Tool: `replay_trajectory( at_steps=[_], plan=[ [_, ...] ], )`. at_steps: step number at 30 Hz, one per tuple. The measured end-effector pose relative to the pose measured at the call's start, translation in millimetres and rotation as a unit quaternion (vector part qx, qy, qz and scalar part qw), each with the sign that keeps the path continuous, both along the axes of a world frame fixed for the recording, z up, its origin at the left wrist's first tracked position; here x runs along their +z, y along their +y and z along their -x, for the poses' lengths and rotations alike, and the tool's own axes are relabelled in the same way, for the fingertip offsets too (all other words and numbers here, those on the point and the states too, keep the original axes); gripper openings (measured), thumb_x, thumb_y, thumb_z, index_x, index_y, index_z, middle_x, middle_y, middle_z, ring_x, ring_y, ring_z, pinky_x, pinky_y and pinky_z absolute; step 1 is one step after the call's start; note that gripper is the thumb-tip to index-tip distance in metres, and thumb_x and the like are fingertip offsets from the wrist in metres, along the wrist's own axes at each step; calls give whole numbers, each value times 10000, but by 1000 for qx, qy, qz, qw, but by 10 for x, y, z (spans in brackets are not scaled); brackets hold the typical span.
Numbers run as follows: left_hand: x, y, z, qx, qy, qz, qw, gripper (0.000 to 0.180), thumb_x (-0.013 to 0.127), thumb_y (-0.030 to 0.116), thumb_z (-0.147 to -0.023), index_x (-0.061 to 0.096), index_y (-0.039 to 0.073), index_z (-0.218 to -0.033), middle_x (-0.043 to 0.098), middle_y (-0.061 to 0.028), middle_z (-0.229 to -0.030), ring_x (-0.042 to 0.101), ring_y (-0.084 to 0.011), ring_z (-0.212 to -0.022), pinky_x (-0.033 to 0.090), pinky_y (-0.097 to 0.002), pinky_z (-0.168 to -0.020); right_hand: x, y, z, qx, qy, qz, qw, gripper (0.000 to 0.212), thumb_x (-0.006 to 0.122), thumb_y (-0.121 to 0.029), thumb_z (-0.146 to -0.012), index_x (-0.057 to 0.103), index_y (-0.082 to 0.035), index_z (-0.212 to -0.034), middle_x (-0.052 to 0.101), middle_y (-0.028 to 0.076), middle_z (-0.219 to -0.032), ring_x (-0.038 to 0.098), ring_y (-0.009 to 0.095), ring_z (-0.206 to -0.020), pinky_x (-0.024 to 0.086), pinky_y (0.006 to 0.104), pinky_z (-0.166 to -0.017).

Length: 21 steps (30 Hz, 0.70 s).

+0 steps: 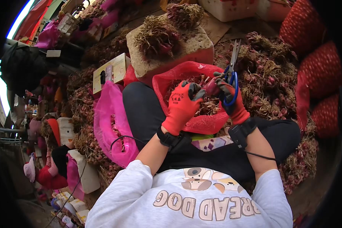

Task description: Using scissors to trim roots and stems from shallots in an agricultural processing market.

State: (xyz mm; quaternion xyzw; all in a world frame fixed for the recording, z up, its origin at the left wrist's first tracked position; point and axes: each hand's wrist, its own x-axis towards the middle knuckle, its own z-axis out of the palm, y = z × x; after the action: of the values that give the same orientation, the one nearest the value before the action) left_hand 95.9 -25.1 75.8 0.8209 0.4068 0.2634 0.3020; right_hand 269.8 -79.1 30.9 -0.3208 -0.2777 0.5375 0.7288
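Note:
My left hand point(183, 102), in a red glove with dark fingertips, has its fingers curled over an open red mesh bag point(174, 70). Whatever its fingertips hold is hidden. My right hand point(231, 99), gloved alike, grips blue-handled scissors point(233, 62), their blades pointing up and away from me. Between the two hands is a reddish-purple shallot point(212, 88), against the right fingers and close to the left thumb. Loose shallots and dry trimmings point(209, 107) lie inside the bag, which rests between my bent legs.
A foam block point(193, 57) ahead carries bundled shallots point(157, 36). Heaps of shallots with dry tops point(273, 83) spread to the right, beside full red mesh sacks point(319, 68). A pink mesh bag point(108, 125) lies left of my leg, below a pale box point(112, 72). Cables trail from both wristbands.

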Motion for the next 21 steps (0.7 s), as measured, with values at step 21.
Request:
replay_trajectory(
  at_steps=[21],
  plan=[
    [-362,-103,69,-89,133,67,985,540,687,60,-692,517,66,-1204,491,-161,-1224,580,-346,-953,478,-391,-850,-82,40,-114,72,245,44,966,140,473,-168,-936,580,-81,-954,610,6,-838,605,97,-794,523,311,-702]
  ],
)
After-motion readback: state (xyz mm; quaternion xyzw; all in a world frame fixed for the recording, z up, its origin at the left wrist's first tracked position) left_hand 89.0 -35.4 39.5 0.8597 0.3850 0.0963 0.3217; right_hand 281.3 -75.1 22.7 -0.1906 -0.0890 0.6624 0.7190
